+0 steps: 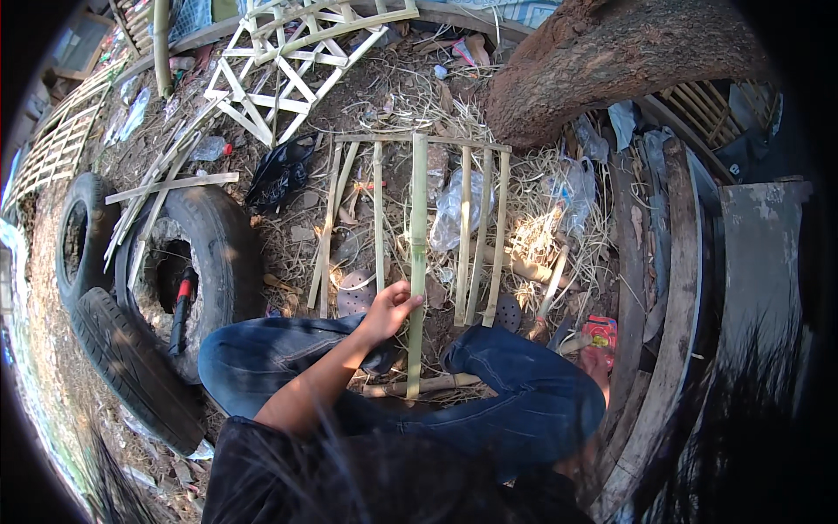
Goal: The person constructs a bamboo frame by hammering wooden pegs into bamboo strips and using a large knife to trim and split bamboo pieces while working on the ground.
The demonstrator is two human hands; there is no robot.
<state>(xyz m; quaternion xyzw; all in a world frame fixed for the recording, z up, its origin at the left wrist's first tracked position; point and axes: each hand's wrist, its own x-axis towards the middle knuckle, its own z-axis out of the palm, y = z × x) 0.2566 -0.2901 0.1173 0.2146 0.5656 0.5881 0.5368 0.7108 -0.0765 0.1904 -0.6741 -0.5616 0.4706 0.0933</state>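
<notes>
My left hand (391, 310) grips a wide pale-green bamboo strip (418, 210) that stretches straight away from me between my knees. The strip's far end lies over a thin bamboo crosspiece (375, 139). Narrower bamboo slats (463, 236) run toward me from that crosspiece on both sides. Far to the right, beside my knee, my right hand (596, 362) is at a small red box or packet (601, 332). Its fingers are partly hidden and shaded, so their grip does not show.
Old tyres (218, 236) are on the left, with a red-and-black handled tool (182, 306) resting in one. A bamboo lattice (279, 79) lies at the back. A thick tree trunk (611, 61) leans in at the far right; wooden planks (668, 306) edge the right side.
</notes>
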